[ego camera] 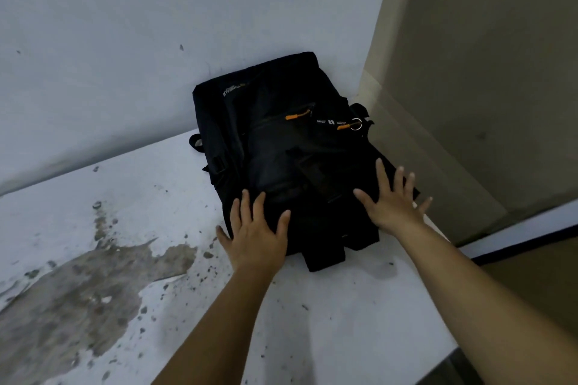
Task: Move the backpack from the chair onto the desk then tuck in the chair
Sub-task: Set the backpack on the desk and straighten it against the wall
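- black backpack (281,147) lies on white desk (328,306), top leaning on wall (125,56)
- left hand (256,234), right hand (394,203): fingers spread, flat at backpack's near end, gripping nothing

- The scene is dim, with a cool, bluish cast on the wall (109,40) and the surface (344,306).
- Light is soft and even; its source cannot be told, and nothing glares.
- The backpack (275,141) reads as a nearly featureless black mass; only its orange zipper pulls (294,116) and a small metal ring (355,124) catch light.
- Shadows are faint, a soft one under the backpack's near edge.
- The right hand (392,206) shows smeared fingers (381,172) from motion blur; the left hand (258,234) is slightly sharper.
- Fine detail is soft and grainy throughout.
- Wide-angle distortion bends the wall corner and surface edges toward the frame's borders.
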